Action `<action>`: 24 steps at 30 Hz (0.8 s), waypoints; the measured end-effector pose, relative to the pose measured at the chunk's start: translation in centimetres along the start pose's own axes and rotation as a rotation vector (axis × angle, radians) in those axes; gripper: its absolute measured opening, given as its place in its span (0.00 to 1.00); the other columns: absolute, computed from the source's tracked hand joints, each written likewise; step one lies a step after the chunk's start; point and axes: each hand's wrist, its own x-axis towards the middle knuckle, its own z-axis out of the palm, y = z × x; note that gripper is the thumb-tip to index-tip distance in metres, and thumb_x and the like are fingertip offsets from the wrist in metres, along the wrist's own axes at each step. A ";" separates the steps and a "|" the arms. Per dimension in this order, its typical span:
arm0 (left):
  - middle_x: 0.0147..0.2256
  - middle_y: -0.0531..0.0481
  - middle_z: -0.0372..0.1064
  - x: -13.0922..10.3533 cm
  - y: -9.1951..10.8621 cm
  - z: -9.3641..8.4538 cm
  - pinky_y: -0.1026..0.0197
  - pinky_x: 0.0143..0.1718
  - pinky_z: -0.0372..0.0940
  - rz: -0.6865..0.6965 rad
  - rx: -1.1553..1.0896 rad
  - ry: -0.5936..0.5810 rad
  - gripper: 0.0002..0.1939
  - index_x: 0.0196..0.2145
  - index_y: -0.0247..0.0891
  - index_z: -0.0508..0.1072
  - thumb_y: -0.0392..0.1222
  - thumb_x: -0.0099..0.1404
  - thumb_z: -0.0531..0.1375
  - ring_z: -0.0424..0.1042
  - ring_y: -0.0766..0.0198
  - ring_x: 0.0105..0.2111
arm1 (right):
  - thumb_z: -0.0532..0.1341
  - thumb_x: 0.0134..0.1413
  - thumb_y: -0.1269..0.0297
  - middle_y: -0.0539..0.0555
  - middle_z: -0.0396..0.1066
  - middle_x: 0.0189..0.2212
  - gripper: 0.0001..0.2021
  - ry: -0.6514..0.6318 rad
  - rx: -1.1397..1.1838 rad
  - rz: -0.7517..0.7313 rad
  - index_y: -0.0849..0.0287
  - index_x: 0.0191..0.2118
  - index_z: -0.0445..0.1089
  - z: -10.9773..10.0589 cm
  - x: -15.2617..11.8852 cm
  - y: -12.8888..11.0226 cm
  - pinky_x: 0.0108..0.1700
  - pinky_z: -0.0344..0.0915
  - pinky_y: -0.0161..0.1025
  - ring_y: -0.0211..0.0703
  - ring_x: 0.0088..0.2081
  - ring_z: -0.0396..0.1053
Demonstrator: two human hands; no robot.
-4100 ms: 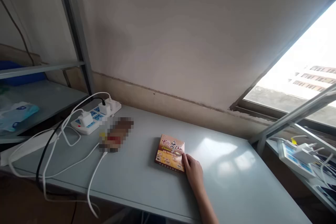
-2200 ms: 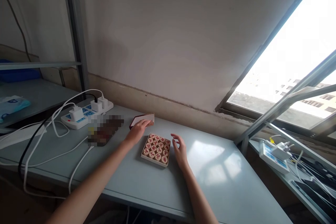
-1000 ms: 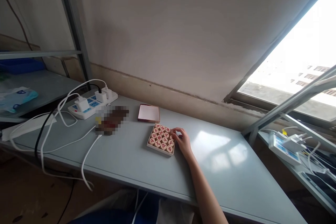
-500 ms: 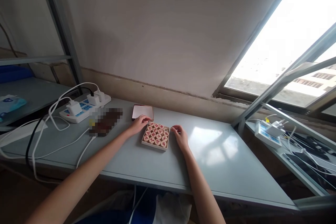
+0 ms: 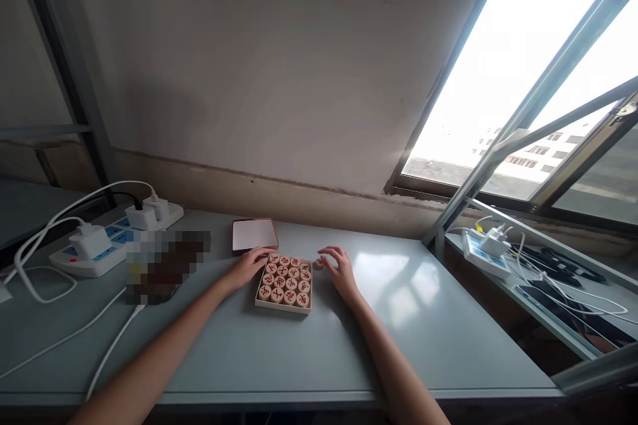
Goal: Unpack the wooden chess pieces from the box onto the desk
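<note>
A shallow white box point(image 5: 284, 309) sits on the desk, packed with rows of round wooden Chinese chess pieces point(image 5: 280, 281) marked with red characters. At its far left corner lies my left hand point(image 5: 244, 268), fingers stretched out and touching the box edge. A single loose chess piece point(image 5: 318, 264) rests on the desk just off the box's far right corner. My right hand point(image 5: 341, 274) is beside that piece, thumb and fingers apart and curved close to it. Whether the right fingertips touch the piece is hard to see.
Behind the box lies an open box lid point(image 5: 255, 236). To the left are a power strip point(image 5: 90, 265) with chargers, white cables point(image 5: 113, 345) and a blurred dark object point(image 5: 172, 265). At right, a metal frame bar point(image 5: 468, 189) separates another desk with a power strip point(image 5: 484, 254).
My view has shifted, so the box appears lower and more to the left. The right fingers have opened from a pinch, and a loose chess piece now shows on the desk beside them.
</note>
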 end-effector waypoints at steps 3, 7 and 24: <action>0.51 0.43 0.64 0.2 0.3 -0.2 0.53 0.54 0.55 -0.008 0.012 -0.020 0.19 0.45 0.36 0.70 0.47 0.60 0.51 0.61 0.54 0.52 | 0.53 0.56 0.52 0.51 0.64 0.47 0.13 -0.121 0.017 -0.127 0.46 0.37 0.74 -0.2 -0.7 -1.4 0.51 0.53 0.47 0.48 0.50 0.58; 0.50 0.43 0.66 0.2 1.0 -0.5 0.53 0.53 0.57 -0.018 -0.006 -0.025 0.18 0.43 0.37 0.70 0.48 0.59 0.52 0.62 0.53 0.51 | 0.58 0.52 0.51 0.50 0.64 0.49 0.10 -0.240 0.002 -0.177 0.44 0.38 0.74 -0.2 -1.3 -2.3 0.53 0.52 0.50 0.50 0.52 0.56; 0.51 0.43 0.64 -0.3 1.7 -0.8 0.55 0.50 0.61 -0.059 -0.021 -0.089 0.19 0.44 0.37 0.69 0.50 0.60 0.52 0.63 0.54 0.51 | 0.61 0.44 0.52 0.47 0.67 0.24 0.13 -0.312 0.345 0.145 0.56 0.30 0.61 -1.7 -0.5 1.1 0.27 0.56 0.34 0.38 0.26 0.63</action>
